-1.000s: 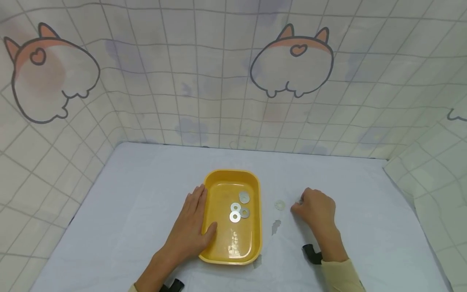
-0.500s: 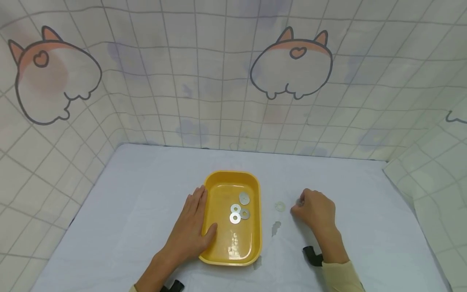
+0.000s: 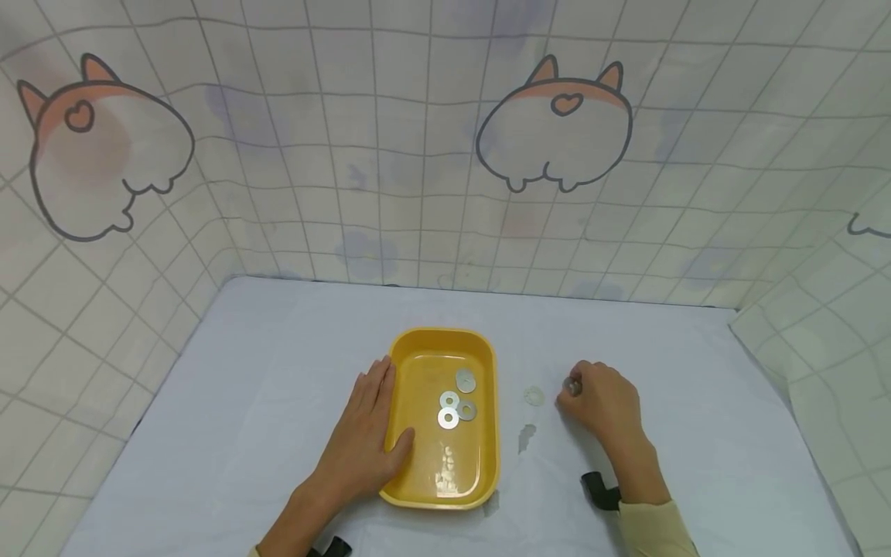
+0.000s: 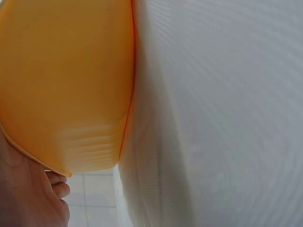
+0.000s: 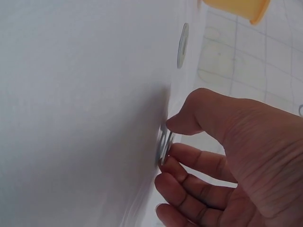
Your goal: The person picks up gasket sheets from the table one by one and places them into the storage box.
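Observation:
Along the left rim of a yellow tray (image 3: 411,495) lies my left hand (image 3: 365,433), its fingers straight and the thumb over the edge. In the left wrist view part of that hand (image 4: 26,194) touches the rim beneath the tray's outer wall (image 4: 71,85). Several silver flat washers (image 3: 448,418) lie in the tray, some overlapping. My right hand (image 3: 605,402) pinches a flat washer (image 5: 165,149) between thumb and fingers, close to the tabletop. Another metal ring seems to be right beside it, partly hidden. A pale washer (image 3: 534,396) lies on the cloth between tray and right hand.
White cloth covers the table (image 3: 278,333). Grey stains (image 3: 527,437) mark it right of the tray. Black angled wrist pieces (image 3: 600,492) sit by both forearms. A checked curtain (image 3: 418,155) with cartoon animals surrounds the table at back and sides.
The washer in my right fingers has tilted up and shows more of its face. The left hand and tray stay in place; the head view has shifted slightly.

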Available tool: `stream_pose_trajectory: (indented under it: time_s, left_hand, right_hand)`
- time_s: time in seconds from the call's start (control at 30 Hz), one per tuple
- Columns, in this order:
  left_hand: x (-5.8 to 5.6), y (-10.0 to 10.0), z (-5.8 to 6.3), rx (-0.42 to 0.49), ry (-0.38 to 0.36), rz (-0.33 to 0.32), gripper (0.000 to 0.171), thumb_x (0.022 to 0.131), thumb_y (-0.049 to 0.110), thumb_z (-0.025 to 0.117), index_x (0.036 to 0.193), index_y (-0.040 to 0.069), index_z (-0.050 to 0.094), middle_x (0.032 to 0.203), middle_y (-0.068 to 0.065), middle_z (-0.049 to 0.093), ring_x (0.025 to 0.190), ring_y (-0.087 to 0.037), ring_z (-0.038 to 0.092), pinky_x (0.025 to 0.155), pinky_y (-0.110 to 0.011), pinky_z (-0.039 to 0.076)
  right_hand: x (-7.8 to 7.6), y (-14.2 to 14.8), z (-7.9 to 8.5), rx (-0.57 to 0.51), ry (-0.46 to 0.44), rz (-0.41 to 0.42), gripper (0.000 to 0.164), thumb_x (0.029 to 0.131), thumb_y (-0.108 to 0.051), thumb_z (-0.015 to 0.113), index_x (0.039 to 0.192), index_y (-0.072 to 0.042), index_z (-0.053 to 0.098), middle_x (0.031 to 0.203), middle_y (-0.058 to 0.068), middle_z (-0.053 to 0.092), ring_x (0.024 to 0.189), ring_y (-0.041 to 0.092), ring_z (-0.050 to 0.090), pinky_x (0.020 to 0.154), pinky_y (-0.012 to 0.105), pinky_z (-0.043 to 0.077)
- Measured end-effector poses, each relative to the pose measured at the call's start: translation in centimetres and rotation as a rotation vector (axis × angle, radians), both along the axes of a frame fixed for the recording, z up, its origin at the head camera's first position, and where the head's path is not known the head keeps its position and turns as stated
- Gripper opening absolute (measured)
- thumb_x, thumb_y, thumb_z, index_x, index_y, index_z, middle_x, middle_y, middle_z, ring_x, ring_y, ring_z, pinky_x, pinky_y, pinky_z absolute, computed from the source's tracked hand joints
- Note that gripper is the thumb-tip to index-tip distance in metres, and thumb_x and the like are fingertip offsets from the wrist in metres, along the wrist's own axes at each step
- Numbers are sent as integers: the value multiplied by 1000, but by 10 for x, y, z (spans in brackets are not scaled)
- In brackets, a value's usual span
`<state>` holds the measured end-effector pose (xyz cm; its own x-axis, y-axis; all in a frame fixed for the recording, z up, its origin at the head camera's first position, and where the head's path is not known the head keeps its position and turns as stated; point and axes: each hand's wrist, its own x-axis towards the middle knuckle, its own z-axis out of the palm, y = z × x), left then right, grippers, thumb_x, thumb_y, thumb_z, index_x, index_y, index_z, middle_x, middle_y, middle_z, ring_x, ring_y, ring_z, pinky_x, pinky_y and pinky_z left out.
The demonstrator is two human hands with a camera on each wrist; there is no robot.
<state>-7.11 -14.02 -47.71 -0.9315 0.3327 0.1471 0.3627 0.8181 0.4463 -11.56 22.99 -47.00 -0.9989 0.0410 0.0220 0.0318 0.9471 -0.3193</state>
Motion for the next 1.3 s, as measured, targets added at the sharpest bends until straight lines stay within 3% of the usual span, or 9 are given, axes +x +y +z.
stream_pose_trajectory:
  time_s: [0.07, 0.27, 0.57, 0.87, 1.0, 1.17, 1.3]
  left_hand:
    - [0, 0, 1, -3, -6, 0, 94, 97, 35, 64, 168, -1, 16, 179, -15, 15, 167, -33, 15, 139, -43, 8]
    - [0, 1, 2, -16, -33, -1, 93, 98, 36, 62, 169, 0, 14, 180, -14, 12, 168, -30, 12, 137, -27, -8]
    - [4, 1, -1, 2, -52, 12, 94, 96, 33, 65, 169, -1, 15, 180, -14, 12, 168, -32, 14, 133, -22, -13]
    - [0, 4, 0, 24, -18, -8, 95, 95, 33, 65, 168, -2, 16, 179, -16, 14, 167, -35, 16, 132, -19, -16]
    - [1, 5, -1, 11, -20, -10, 94, 96, 34, 63, 168, -2, 15, 179, -17, 14, 167, -34, 15, 135, -24, -12]
    - [0, 4, 0, -10, -22, -9, 93, 98, 36, 62, 169, -1, 14, 180, -14, 12, 168, -31, 13, 138, -29, -6]
    - [0, 2, 0, -17, -28, -5, 93, 97, 35, 63, 169, 0, 14, 180, -14, 12, 168, -32, 13, 136, -26, -9]
  right_hand:
    - [0, 1, 0, 1, 8, 6, 23, 84, -16, 73, 99, 1, 76, 88, 14, 76, 74, 25, 67, 66, 45, 59]
    - [-1, 5, -2, 0, 30, 21, 22, 86, -18, 74, 98, -1, 78, 87, 11, 77, 71, 22, 65, 63, 43, 58]
    - [1, 10, -10, -38, 31, 59, 21, 87, -19, 78, 100, -3, 78, 89, 8, 77, 77, 21, 68, 67, 42, 59]
    - [1, 14, -4, 7, 81, 117, 18, 84, -18, 76, 95, -3, 77, 84, 7, 74, 73, 21, 65, 67, 42, 57]
    - [2, 13, -1, -9, 95, 151, 16, 85, -17, 75, 95, -4, 77, 86, 6, 73, 76, 22, 65, 72, 43, 58]
    - [4, 6, -3, -47, 178, 184, 14, 84, -16, 74, 93, -5, 76, 85, 5, 73, 79, 23, 66, 75, 43, 58]
    - [6, -2, -6, -63, 222, 204, 12, 83, -14, 75, 90, -5, 76, 83, 5, 73, 77, 23, 66, 76, 44, 59]
